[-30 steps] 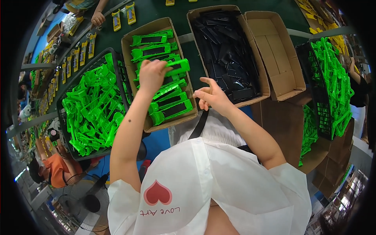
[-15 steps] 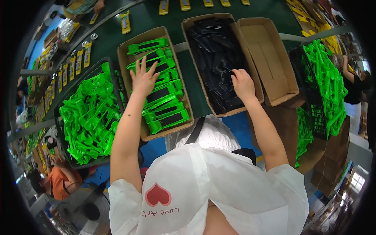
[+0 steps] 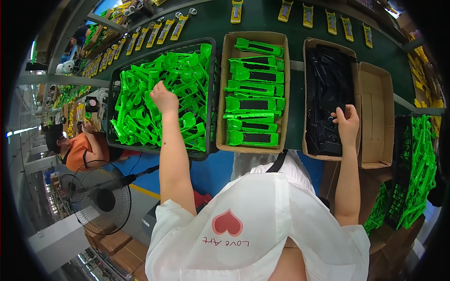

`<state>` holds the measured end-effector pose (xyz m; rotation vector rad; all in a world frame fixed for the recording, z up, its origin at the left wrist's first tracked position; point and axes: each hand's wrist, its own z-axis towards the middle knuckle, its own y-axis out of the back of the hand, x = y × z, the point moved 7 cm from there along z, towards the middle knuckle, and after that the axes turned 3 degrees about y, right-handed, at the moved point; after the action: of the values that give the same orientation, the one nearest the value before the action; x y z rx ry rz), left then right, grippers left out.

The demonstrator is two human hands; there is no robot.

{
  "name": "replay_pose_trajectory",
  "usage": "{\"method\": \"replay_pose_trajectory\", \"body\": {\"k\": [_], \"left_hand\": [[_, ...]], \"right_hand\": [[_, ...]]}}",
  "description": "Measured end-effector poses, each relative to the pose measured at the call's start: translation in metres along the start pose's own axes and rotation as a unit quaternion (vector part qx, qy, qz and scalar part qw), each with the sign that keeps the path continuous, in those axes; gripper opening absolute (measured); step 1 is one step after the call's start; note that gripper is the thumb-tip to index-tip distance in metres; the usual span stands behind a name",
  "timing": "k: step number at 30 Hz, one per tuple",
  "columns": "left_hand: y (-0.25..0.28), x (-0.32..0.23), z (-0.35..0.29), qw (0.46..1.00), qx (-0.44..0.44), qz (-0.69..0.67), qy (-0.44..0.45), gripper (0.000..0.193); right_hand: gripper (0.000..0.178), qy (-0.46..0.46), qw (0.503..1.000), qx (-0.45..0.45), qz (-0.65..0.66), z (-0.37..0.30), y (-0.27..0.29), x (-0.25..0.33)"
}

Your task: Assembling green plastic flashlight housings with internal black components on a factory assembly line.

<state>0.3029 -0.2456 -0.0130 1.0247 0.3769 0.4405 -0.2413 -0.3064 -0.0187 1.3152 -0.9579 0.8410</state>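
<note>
My left hand [image 3: 165, 98] is down in a black crate [image 3: 212, 100] heaped with loose bright green plastic parts [image 3: 140, 110]. Its fingers are bent together on a green part, mostly hidden below them. To the right, my right hand [image 3: 347, 125] is over a cardboard box [image 3: 307, 136] of thin black plastic pieces [image 3: 328, 89]. Thumb and fingers there are pinched at a black piece [image 3: 339, 110]. Between my arms stands a cardboard box [image 3: 287, 75] with a column of green parts [image 3: 253, 138], several with black panels in them.
An open cardboard box [image 3: 375, 107] adjoins the black pieces. At the right stands another crate [image 3: 402, 173] of green parts. Yellow packaged items [image 3: 308, 16] line the green bench [image 3: 211, 28]. A fan [image 3: 103, 199] and a person in orange [image 3: 82, 150] are at the left.
My left hand has left the box of lined-up green parts and is now in the crate to its left. My right hand stays at the black pieces. The view has swung left.
</note>
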Motion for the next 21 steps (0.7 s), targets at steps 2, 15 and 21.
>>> {"method": "replay_pose_trajectory", "body": {"k": [2,15,21], "left_hand": [[-0.026,0.036,-0.003,0.962,0.232,0.124,0.072,0.036],[0.055,-0.119,-0.121,0.29,0.474,-0.732,0.395,0.02],[0.082,-0.193,-0.186,0.051,0.583,-0.718,0.377,0.025]], "right_hand": [[0.006,-0.075,0.983,-0.004,0.168,-0.009,0.007,-0.01],[0.007,-0.243,0.877,0.127,0.395,-0.047,-0.006,-0.006],[0.009,-0.204,0.88,0.264,0.337,-0.057,-0.029,0.048]]}}
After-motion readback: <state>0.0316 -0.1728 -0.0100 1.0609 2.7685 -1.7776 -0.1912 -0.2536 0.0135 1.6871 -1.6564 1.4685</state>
